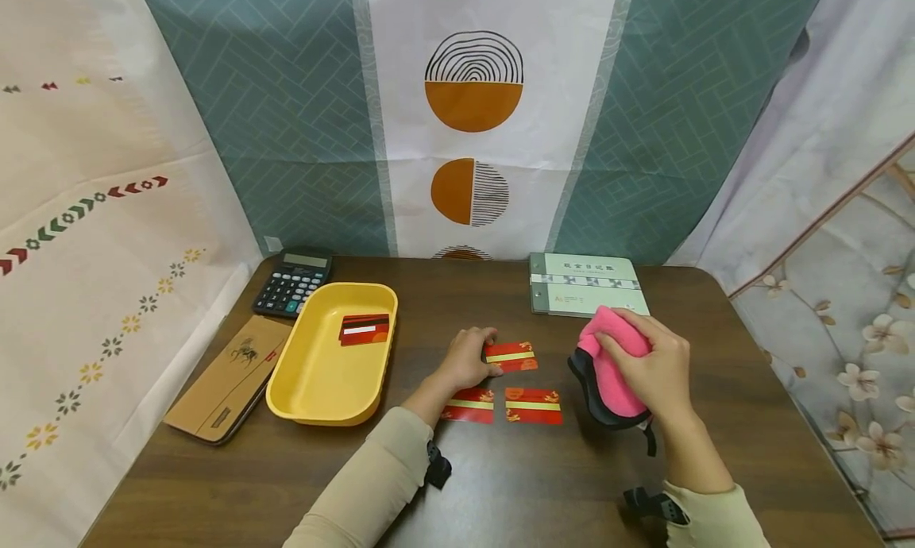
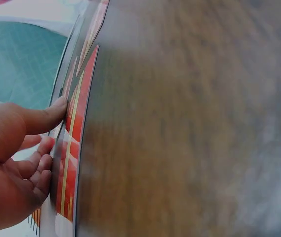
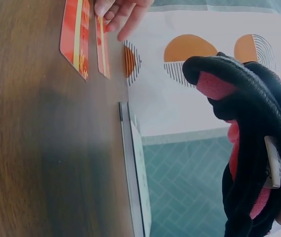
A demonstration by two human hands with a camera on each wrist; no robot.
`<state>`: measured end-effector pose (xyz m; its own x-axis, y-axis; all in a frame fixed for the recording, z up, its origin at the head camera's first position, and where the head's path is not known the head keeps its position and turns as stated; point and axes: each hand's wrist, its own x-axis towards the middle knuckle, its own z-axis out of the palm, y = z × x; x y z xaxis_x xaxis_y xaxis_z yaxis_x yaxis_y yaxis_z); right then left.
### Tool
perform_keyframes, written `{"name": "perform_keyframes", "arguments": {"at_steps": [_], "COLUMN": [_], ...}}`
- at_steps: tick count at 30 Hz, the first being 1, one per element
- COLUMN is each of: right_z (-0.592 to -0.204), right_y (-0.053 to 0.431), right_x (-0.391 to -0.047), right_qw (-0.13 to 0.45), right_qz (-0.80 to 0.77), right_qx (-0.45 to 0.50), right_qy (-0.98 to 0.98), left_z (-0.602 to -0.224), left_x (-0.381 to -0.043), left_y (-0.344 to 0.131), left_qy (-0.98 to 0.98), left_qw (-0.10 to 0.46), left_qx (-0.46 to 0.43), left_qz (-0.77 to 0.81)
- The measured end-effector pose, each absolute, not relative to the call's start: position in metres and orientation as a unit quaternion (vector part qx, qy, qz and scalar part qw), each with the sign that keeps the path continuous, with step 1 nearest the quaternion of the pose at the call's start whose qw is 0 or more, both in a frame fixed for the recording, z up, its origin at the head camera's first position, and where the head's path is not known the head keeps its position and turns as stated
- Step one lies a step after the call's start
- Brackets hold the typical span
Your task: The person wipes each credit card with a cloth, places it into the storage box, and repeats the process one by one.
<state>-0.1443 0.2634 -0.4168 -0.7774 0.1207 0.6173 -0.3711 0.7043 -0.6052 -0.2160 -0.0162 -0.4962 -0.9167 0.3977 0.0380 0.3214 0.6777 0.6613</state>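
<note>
My left hand is at the left end of the upper red card, thumb and fingertips pinching it by its edges on the table. In the left wrist view, the thumb lies near the cards. Nearer the front lie two more red cards with a yellow stripe: the left one, partly covered by my wrist, and the right one. My right hand grips a soft pink and black fabric item above the table; it has a strap and, in the right wrist view, a white tag.
A yellow tray at left holds red cards, one with a black stripe. Beside it are a calculator and a tan wallet. A pale green account book lies at the back right. Patterned cloth hangs behind.
</note>
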Motion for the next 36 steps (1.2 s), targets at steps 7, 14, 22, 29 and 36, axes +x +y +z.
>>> {"name": "perform_keyframes", "arguments": {"at_steps": [7,14,22,29,36], "right_z": [-0.419,-0.422,-0.417,-0.405,-0.396], "right_y": [0.262,0.258,0.251,0.241,0.223], "right_x": [-0.145,-0.145,-0.147,-0.148,-0.15], "right_qw": [0.324,0.317,0.315,0.321,0.32], "right_qz": [0.38,0.378,0.374,0.377,0.369], "right_qx": [0.078,0.088,0.105,0.126,0.157], "right_qy": [-0.863,-0.865,-0.866,-0.86,-0.859], "left_z": [-0.493,-0.495,-0.475,-0.437,-0.416], "left_x": [-0.21,-0.207,-0.203,-0.196,-0.19], "left_y": [-0.017,-0.02,-0.022,-0.024,-0.022], "left_qy": [0.892,0.881,0.833,0.774,0.746], "left_qw": [0.066,0.012,-0.079,-0.095,-0.055], "left_qx": [0.17,0.145,0.109,0.101,0.121], "left_qz": [0.413,0.451,0.536,0.618,0.652]}}
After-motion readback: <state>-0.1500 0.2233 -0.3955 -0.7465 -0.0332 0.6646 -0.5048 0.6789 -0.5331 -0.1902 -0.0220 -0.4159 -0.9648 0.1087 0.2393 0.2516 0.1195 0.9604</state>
